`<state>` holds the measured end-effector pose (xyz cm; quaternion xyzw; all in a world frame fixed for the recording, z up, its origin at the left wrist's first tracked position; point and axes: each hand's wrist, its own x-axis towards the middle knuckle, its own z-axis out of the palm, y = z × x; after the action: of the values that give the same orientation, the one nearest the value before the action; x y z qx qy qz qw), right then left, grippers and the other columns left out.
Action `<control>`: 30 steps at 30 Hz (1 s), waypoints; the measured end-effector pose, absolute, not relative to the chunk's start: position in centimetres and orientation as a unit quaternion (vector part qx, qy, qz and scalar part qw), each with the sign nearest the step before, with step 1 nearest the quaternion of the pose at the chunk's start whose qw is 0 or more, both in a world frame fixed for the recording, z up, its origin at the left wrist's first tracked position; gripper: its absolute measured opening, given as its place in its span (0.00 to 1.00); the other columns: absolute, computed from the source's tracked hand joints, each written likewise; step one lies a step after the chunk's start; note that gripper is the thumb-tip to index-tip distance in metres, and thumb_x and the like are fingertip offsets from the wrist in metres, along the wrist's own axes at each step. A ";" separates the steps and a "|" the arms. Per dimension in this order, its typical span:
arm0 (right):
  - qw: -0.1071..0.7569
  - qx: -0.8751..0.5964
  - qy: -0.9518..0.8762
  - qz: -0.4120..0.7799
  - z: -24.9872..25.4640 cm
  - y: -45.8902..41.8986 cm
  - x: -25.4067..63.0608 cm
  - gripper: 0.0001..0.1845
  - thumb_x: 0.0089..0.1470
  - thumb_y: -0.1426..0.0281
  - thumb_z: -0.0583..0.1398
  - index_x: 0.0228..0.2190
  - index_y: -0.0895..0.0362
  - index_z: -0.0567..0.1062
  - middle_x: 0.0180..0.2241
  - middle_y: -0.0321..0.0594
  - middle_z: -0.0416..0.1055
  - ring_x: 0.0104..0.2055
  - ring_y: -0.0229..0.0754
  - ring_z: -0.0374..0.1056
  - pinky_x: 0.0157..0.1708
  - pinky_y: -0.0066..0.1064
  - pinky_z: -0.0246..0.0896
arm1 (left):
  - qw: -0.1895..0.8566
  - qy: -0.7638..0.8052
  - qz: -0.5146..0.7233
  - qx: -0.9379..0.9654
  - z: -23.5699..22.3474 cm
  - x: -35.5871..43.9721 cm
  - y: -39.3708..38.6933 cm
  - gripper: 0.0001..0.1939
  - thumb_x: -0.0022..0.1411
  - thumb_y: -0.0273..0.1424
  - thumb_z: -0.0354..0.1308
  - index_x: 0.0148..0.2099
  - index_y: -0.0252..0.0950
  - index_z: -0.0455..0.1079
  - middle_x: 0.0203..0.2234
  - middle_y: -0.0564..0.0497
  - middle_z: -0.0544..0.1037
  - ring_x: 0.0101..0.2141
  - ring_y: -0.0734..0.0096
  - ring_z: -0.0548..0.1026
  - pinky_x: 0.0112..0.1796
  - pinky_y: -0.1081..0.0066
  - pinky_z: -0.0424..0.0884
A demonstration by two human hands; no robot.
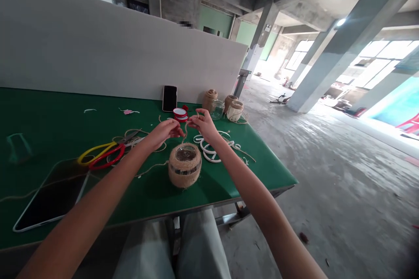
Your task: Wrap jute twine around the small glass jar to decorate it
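My left hand (163,134) and my right hand (204,125) hang close together above the green table, their fingertips pinching a strand of jute twine (185,130). That strand rises from a glass jar wrapped in twine (185,165), which stands just below my hands with its open mouth up. Beyond my right hand lie white curved letter-like pieces (209,149) with loose twine over them. Left of my left hand are scissors with yellow and red handles (101,155).
A black tablet (52,194) lies at the near left of the green table (39,113). A phone (169,98), a red lid (180,114) and several jars and twine rolls (225,107) stand along the grey partition (114,48). The table edge runs in front and right, with a concrete floor beyond.
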<state>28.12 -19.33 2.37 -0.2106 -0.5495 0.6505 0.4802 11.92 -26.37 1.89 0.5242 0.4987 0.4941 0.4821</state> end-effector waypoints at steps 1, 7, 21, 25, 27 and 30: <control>0.475 -0.213 -0.546 0.656 1.7 -19.4 28.6 0.23 0.46 0.73 0.64 0.39 0.50 0.57 0.27 0.27 0.71 0.30 0.34 0.72 0.37 0.31 0.70 | 0.501 0.496 0.490 0.513 1.5 11.6 -26.4 0.18 0.55 0.46 0.55 0.37 0.36 0.65 0.28 0.49 0.76 0.33 0.62 0.77 0.39 0.62 0.70; 0.417 -0.225 -0.520 0.710 0.3 -19.4 30.2 0.25 0.44 0.73 0.65 0.41 0.50 0.58 0.34 0.32 0.73 0.38 0.39 0.73 0.43 0.38 0.69 | 0.539 0.519 0.426 0.509 -0.1 11.7 -25.5 0.23 0.53 0.47 0.58 0.43 0.34 0.68 0.40 0.44 0.76 0.27 0.72 0.73 0.27 0.72 0.66; 0.421 -0.274 -0.603 0.619 0.8 -20.2 29.8 0.14 0.49 0.68 0.60 0.40 0.49 0.65 0.37 0.34 0.72 0.38 0.37 0.71 0.40 0.33 0.68 | 0.349 0.602 0.449 0.561 -1.5 10.5 -25.4 0.18 0.58 0.45 0.44 0.29 0.36 0.64 0.27 0.48 0.73 0.26 0.70 0.71 0.25 0.72 0.67; 0.407 -0.289 -0.638 0.586 0.1 -20.2 31.8 0.06 0.48 0.67 0.60 0.31 0.54 0.71 0.27 0.33 0.71 0.30 0.35 0.69 0.36 0.30 0.66 | 0.278 0.649 0.428 0.564 -1.7 9.1 -25.6 0.17 0.59 0.42 0.41 0.29 0.37 0.62 0.19 0.53 0.69 0.19 0.71 0.66 0.24 0.72 0.62; 0.395 -0.299 -0.651 0.576 -0.3 -20.2 32.8 0.06 0.47 0.67 0.60 0.29 0.55 0.72 0.25 0.33 0.71 0.28 0.34 0.68 0.35 0.30 0.66 | 0.247 0.665 0.403 0.578 -1.9 9.0 -25.7 0.16 0.59 0.42 0.42 0.29 0.38 0.63 0.17 0.54 0.68 0.20 0.70 0.66 0.24 0.72 0.60; 0.389 -0.312 -0.664 0.558 -0.5 -20.0 33.5 0.07 0.47 0.65 0.59 0.29 0.56 0.73 0.24 0.33 0.71 0.27 0.35 0.68 0.33 0.30 0.65 | 0.214 0.674 0.357 0.610 -2.3 9.2 -25.8 0.16 0.59 0.42 0.43 0.30 0.38 0.65 0.17 0.53 0.68 0.20 0.68 0.66 0.24 0.71 0.56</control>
<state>33.53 -20.05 -0.53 -0.3121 -0.6639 0.5575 0.3886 9.20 -25.84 -2.29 0.6096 0.6744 0.3574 0.2140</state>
